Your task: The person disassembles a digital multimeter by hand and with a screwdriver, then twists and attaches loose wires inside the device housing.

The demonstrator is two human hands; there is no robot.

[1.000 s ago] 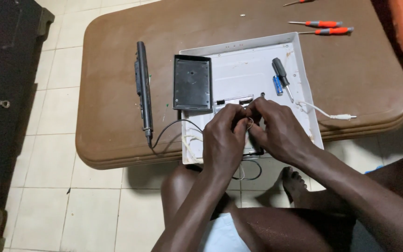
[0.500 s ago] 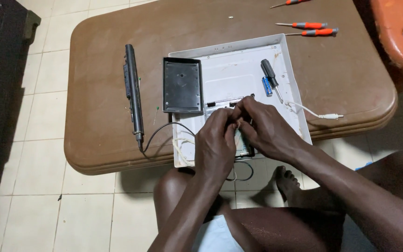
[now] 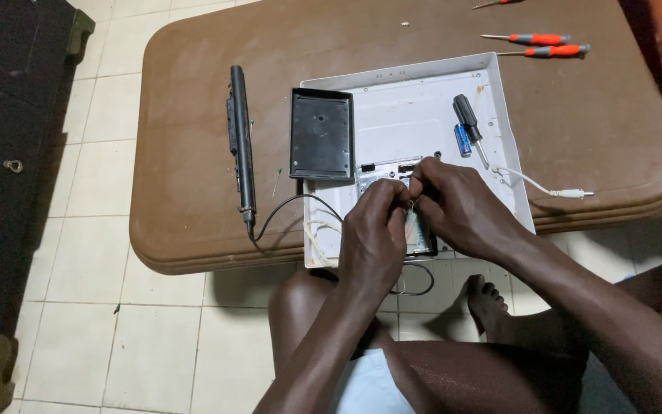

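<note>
Two hands meet over the shallow white rectangular plastic tray (image 3: 423, 115) on the brown rounded counter (image 3: 193, 92): the left hand (image 3: 373, 238) and right hand (image 3: 461, 203) pinch a thin wire (image 3: 410, 205) between fingertips, just above a small silvery circuit board (image 3: 381, 170) in the tray.

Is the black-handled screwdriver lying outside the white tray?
No, the black-handled screwdriver lies inside the white tray, near its right wall.

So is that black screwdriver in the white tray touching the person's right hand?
Apart. The head view shows the black screwdriver lying near the tray's far side, with bare white tray floor between it and the right hand.
</note>
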